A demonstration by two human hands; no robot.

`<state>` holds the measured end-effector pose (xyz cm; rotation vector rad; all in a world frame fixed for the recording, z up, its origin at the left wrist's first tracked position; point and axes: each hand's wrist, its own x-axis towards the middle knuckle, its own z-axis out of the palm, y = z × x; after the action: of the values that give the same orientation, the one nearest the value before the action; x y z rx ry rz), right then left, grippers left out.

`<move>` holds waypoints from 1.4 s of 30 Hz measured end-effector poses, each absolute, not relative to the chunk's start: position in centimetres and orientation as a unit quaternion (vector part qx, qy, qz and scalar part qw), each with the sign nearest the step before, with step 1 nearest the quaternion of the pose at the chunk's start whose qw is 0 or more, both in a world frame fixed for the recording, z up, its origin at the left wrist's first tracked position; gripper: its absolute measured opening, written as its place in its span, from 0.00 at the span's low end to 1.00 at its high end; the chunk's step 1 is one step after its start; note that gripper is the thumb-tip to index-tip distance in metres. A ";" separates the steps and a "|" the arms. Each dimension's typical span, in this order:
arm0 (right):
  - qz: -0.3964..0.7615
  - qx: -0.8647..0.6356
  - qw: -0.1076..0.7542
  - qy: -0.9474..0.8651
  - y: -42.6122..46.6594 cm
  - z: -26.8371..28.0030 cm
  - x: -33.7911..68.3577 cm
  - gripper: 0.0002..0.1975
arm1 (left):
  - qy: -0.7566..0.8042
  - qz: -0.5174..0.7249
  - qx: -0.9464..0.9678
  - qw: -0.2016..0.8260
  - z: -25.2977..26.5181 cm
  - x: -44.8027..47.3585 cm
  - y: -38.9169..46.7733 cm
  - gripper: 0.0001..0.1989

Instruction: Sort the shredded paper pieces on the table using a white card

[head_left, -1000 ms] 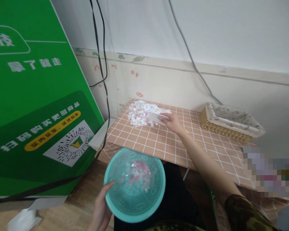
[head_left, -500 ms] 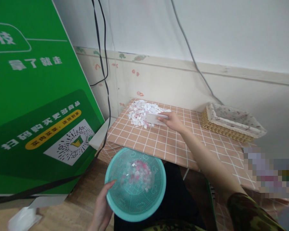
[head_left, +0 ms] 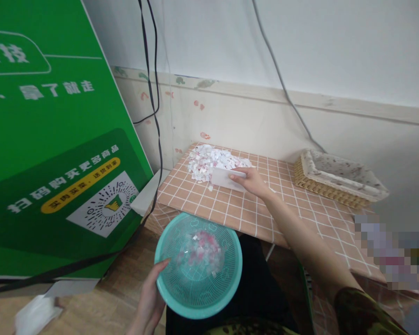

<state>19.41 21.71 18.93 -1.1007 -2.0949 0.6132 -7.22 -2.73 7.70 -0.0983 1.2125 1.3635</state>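
A turquoise plastic basket [head_left: 226, 284] with slotted sides is gripped at its left rim by my left hand [head_left: 153, 291], thumb over the edge. Inside it lie white and pink paper scraps [head_left: 206, 249]. Above and beyond it, my right hand [head_left: 252, 181] holds a flat white card [head_left: 226, 178] on edge over the tabletop. The card stands at the near side of a heap of small white paper scraps [head_left: 206, 158], some of them pinkish. A few stray bits lie near the card.
The table has a brown checked cloth [head_left: 188, 197]. At its back right is a wicker basket [head_left: 335, 184] with a cloth lining. Black cables [head_left: 158, 125] hang beside a green printed panel [head_left: 56, 116] on the left. A white bag [head_left: 37, 316] lies on the floor.
My right hand has drawn the card slightly toward me, away from the heap's middle. The turquoise basket stays in my left hand. The view has shifted a little.
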 end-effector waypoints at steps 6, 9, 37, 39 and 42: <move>0.249 -0.424 0.345 -0.799 20.6 19.3 19.2 0.15 | 0.521 0.582 -0.039 0.623 7.7 -7.2 -2.9 0.06; 0.264 -0.411 0.327 -0.809 20.3 19.3 19.0 0.14 | 0.524 0.586 -0.043 0.617 7.6 -7.2 -3.0 0.06; 0.247 -0.444 0.301 -0.807 20.1 20.0 19.6 0.13 | 0.518 0.587 -0.038 0.622 7.4 -7.2 -3.1 0.07; 0.250 -0.448 0.301 -0.804 20.1 20.1 19.6 0.12 | 0.513 0.588 -0.041 0.623 7.3 -7.2 -3.1 0.07; 0.275 -0.451 0.308 -0.791 19.8 20.0 19.0 0.12 | 0.510 0.588 -0.043 0.626 7.4 -7.1 -3.0 0.06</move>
<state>19.01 19.78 19.95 -1.1926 -2.0912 0.7265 -7.12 -2.99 7.41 -0.0984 1.1700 1.3486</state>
